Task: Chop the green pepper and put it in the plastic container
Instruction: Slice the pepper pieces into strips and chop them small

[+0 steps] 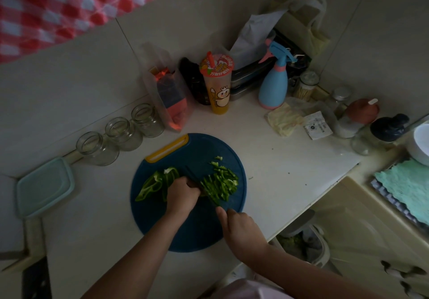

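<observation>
A round dark blue cutting board [197, 229] lies on the white counter. On its left side lie large uncut green pepper pieces [153, 182]. A pile of thin pepper strips [220, 182] is on its right side. My left hand [183, 194] presses curled fingers onto the pepper beside the cut. My right hand [239, 226] grips a knife handle; the dark blade [209, 196] runs between the hand and the strips. The plastic container [44, 187], pale green with its lid on, sits at the counter's left.
Three empty glass jars [120, 133] stand along the wall behind the board. A drink cup [218, 85], a blue spray bottle [274, 85], bags and small bottles crowd the back right corner. A bin [306, 240] sits below the counter edge.
</observation>
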